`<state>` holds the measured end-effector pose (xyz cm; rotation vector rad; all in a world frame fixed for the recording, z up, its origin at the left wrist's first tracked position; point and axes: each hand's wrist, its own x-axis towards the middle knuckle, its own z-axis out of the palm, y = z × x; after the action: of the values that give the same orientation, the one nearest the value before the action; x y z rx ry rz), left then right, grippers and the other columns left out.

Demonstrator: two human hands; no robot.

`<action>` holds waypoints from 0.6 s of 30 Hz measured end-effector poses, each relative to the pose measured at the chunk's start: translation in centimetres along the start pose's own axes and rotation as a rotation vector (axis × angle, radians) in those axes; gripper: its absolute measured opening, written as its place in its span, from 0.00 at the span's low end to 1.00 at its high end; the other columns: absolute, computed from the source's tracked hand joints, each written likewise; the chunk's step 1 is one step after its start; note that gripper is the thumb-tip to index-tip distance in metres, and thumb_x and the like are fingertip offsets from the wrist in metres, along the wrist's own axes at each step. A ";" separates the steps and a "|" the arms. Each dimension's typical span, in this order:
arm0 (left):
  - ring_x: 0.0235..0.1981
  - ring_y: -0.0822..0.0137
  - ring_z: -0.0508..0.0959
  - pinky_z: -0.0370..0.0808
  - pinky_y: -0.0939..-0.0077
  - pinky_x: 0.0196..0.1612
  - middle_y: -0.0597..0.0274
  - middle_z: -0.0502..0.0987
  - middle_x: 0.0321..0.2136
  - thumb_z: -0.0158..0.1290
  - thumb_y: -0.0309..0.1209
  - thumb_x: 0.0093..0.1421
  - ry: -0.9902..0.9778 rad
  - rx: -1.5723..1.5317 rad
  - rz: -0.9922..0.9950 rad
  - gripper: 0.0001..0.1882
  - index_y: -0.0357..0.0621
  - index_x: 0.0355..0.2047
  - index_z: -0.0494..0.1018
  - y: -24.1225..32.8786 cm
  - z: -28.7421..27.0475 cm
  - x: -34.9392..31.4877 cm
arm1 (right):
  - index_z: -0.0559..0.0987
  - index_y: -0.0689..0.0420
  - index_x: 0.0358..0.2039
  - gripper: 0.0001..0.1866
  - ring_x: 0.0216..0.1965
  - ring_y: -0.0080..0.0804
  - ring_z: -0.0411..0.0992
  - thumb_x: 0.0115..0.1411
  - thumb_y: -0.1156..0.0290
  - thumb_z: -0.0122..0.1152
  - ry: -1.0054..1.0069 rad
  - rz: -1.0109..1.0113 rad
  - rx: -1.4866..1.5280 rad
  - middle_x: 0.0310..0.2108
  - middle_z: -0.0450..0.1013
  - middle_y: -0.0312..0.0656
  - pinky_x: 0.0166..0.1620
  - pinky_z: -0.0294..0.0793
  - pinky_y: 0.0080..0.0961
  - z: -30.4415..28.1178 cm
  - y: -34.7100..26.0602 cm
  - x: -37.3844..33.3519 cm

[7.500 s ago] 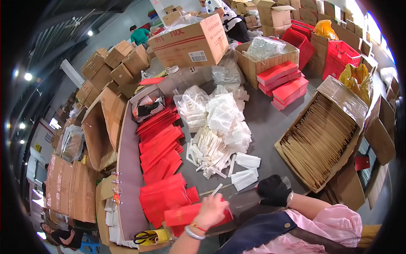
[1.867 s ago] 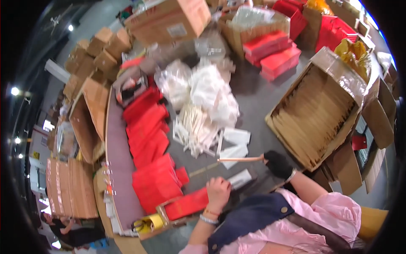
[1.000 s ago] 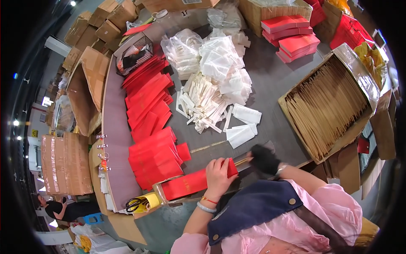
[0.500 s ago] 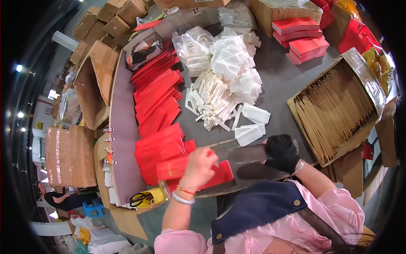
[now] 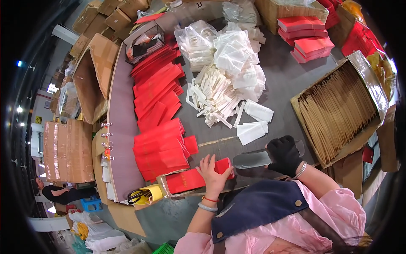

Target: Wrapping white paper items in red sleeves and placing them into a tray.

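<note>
My bare left hand [image 5: 213,173] lies with fingers spread over a red envelope [image 5: 185,180] at the table's near edge. Its thumb reaches toward the envelope's right end. My right hand [image 5: 284,155], in a black fingerless glove, is closed around a long, translucent flat strip [image 5: 251,160]; one end shows beyond each side of the fist. Whether the strip is stiff or soft I cannot tell. A fanned pile of red envelopes [image 5: 160,150] lies beyond my left hand. White folded slips [image 5: 252,132] rest on the table beyond my right hand.
White paper strips [image 5: 213,95] and clear-wrapped white packs [image 5: 196,44] are heaped mid-table. A cardboard box [image 5: 338,112] of upright brown pieces stands right, red stacks [image 5: 311,42] behind it. Scissors [image 5: 137,196] sit in a yellow holder [image 5: 153,193]. A low partition [image 5: 122,135] bounds the left.
My left hand has moved right and down and opened, its fingers now spread over the red envelope. The translucent strip shows more clearly under my right hand, which has barely moved.
</note>
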<state>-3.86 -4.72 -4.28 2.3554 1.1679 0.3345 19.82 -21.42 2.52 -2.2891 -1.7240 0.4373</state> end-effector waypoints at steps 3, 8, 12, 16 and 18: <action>0.61 0.47 0.58 0.43 0.41 0.64 0.49 0.65 0.56 0.66 0.53 0.43 -0.017 -0.040 0.001 0.43 0.38 0.54 0.68 0.0 -0.5 -0.1 | 0.74 0.55 0.45 0.33 0.48 0.42 0.69 0.41 0.50 0.71 -0.034 -0.083 0.072 0.44 0.71 0.45 0.56 0.58 0.44 1.3 0.3 0.4; 0.62 0.49 0.59 0.45 0.40 0.63 0.50 0.65 0.58 0.66 0.49 0.44 -0.124 0.047 0.023 0.42 0.38 0.55 0.66 1.5 -1.1 0.6 | 0.75 0.54 0.46 0.35 0.49 0.47 0.67 0.45 0.41 0.64 -0.020 -0.197 0.122 0.44 0.70 0.48 0.54 0.59 0.46 5.6 -3.0 3.2; 0.58 0.51 0.66 0.56 0.46 0.61 0.50 0.69 0.54 0.65 0.47 0.47 -0.186 0.068 0.060 0.36 0.40 0.53 0.69 2.9 -0.6 4.0 | 0.75 0.53 0.45 0.27 0.49 0.43 0.68 0.46 0.53 0.67 0.228 -0.250 0.205 0.46 0.71 0.44 0.53 0.62 0.42 6.5 -1.7 3.0; 0.38 0.50 0.76 0.73 0.61 0.41 0.52 0.76 0.34 0.61 0.36 0.52 0.076 -0.138 0.332 0.16 0.43 0.39 0.75 6.0 4.2 11.0 | 0.76 0.52 0.46 0.27 0.48 0.43 0.69 0.46 0.57 0.68 0.377 -0.022 0.198 0.46 0.71 0.43 0.52 0.64 0.40 4.1 2.4 0.9; 0.36 0.51 0.76 0.73 0.59 0.39 0.53 0.75 0.32 0.61 0.35 0.52 0.051 -0.017 0.279 0.13 0.43 0.35 0.75 6.5 5.2 13.2 | 0.76 0.53 0.45 0.26 0.47 0.44 0.69 0.45 0.60 0.70 0.457 0.090 0.170 0.45 0.72 0.43 0.51 0.65 0.40 2.1 4.6 -1.0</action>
<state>10.70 0.79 -5.29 2.5105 0.8524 0.4990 22.83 -23.57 -1.02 -2.1386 -1.3138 0.0600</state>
